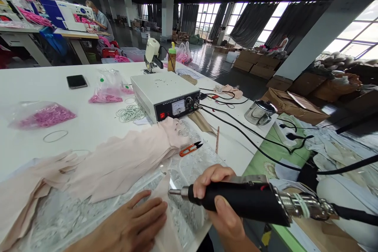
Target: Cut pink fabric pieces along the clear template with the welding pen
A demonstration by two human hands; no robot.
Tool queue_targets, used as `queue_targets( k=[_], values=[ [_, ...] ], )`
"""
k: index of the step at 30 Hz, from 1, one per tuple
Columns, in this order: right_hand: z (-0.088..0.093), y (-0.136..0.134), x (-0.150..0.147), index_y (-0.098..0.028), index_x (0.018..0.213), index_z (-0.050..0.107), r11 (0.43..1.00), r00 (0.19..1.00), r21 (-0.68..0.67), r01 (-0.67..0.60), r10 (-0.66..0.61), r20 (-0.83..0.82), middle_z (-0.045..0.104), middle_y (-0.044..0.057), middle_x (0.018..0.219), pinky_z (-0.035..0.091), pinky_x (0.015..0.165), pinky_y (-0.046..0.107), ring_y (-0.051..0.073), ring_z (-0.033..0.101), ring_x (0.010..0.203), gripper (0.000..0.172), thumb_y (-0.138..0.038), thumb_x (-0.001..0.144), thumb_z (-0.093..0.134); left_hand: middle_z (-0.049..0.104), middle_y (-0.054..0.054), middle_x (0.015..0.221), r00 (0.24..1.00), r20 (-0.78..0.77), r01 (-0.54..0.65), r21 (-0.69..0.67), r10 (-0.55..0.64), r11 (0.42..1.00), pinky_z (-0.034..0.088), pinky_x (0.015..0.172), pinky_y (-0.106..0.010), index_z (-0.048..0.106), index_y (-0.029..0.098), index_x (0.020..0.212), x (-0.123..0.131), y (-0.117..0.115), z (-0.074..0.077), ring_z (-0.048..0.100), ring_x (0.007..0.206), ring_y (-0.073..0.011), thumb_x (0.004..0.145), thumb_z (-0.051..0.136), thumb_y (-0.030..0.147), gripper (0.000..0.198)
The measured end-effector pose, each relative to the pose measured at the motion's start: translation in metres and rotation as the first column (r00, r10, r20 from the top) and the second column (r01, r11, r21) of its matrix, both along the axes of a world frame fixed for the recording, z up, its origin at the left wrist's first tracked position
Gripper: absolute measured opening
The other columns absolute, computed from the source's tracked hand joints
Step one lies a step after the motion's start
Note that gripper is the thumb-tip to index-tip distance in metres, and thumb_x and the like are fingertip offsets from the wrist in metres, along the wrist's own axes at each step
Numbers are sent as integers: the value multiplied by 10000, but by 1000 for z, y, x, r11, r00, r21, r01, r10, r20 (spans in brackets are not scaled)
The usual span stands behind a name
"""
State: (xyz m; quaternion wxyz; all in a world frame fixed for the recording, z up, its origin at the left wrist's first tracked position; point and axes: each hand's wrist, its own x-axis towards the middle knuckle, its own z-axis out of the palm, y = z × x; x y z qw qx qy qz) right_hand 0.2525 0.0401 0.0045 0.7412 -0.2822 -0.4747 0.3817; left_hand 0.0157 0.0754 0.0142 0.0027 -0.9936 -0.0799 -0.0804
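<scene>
My right hand is closed round a black hand-held cutting tool with a metal tip pointing left and a thick black cable running off to the right. My left hand lies flat with fingers stretched out, pressing a pale pink fabric strip onto a clear sheet over a scratched work board. The tool tip hovers just right of that strip. A pile of pink fabric pieces stretches across the table to the left.
A white control box with a dial and red switch stands mid-table, cables leading right. Orange thread snips, bags of pink rings, loose white rings, a phone, a metal pot. A person sits at a sewing machine far left.
</scene>
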Motion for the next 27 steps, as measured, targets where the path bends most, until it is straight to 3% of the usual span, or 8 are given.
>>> queue_targets(
  k=[5,12,15,18,22,27],
  values=[
    [-9,15,-2,-285,1022,556,997,999,64,34,-34,1,573,-10,870,492,556,303,130,590,581,187,-414,904,624,635,-53,1406,998,-16,55,5,-55,998,374,1201,-377,586,148,1364,-2,-2,-7,570,1327,-208,932,506,58,448],
    [-16,27,-4,-283,1012,537,996,999,86,40,-37,-30,569,-21,871,504,569,303,117,584,562,195,-397,893,640,632,-65,1408,991,30,124,107,-128,986,142,1268,-463,619,131,1338,-5,-2,-13,491,1404,-220,949,448,42,433],
    [-16,29,-2,-269,1014,539,993,998,108,49,-45,-36,579,-11,865,512,556,302,125,591,563,205,-380,882,649,663,-49,1368,989,36,140,108,-145,984,88,1277,-444,626,138,1325,-5,-1,-12,483,1409,-203,987,427,83,396],
    [-16,28,-2,-267,1027,546,989,998,138,55,-50,-41,589,-3,864,517,555,308,133,589,565,210,-361,875,655,709,-51,1291,988,151,4,51,-12,999,202,1272,-372,626,159,1303,-2,-2,-15,542,1352,-173,1025,425,130,344],
    [-15,29,-3,-287,1052,549,983,997,170,63,-54,-57,584,-7,863,509,551,295,130,575,570,196,-363,893,637,706,-62,1253,914,317,-247,-62,254,967,391,1164,-327,627,199,1229,8,-5,-26,618,1239,-180,1057,465,199,236],
    [-14,33,0,-290,1060,558,977,998,203,58,-49,-50,593,-13,839,529,587,293,135,595,598,189,-320,893,641,663,-78,1321,908,292,-307,-25,301,951,363,1157,-403,609,220,1241,10,-7,-40,597,1268,-230,1057,518,297,220]
  ],
)
